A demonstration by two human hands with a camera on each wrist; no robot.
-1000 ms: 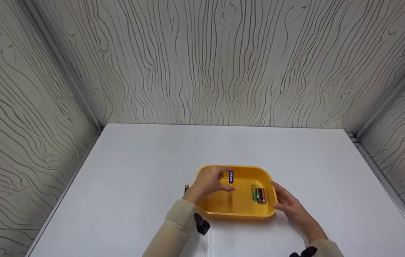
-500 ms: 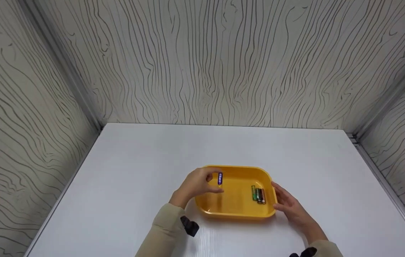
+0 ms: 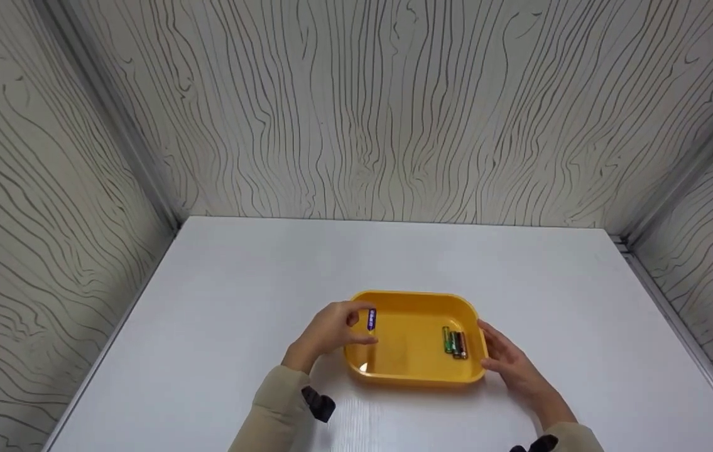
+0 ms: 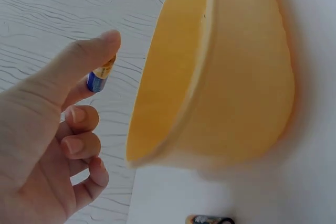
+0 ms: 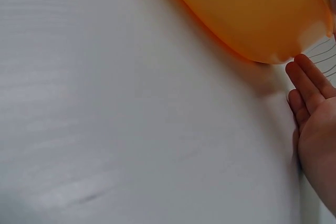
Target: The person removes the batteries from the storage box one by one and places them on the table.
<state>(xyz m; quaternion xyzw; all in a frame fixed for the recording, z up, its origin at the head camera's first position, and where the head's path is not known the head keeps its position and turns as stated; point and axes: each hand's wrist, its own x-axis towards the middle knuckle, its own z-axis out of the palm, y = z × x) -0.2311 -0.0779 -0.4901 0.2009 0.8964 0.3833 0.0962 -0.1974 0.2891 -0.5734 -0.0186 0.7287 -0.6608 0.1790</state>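
A blue-and-yellow battery (image 3: 372,319) is pinched upright between the thumb and forefinger of my left hand (image 3: 333,329), over the left end of a yellow plastic bin (image 3: 416,380). The left wrist view shows that battery (image 4: 101,75) beside the bin's rim, the other fingers loosely curled. On the bin floor at the right, a green battery (image 3: 447,339), a dark one (image 3: 455,344) and a reddish one (image 3: 462,345) lie side by side. My right hand (image 3: 516,364) rests against the bin's right outer side with fairly straight fingers (image 5: 310,80).
Another battery (image 4: 210,219) lies on the white table (image 3: 255,270) outside the bin, seen at the bottom of the left wrist view. Wood-grain panels (image 3: 356,113) enclose the table at the back and both sides.
My left hand has moved left and slightly toward the person with its battery, from over the bin's middle to its left end. The right hand and the bin stay practically where they were.
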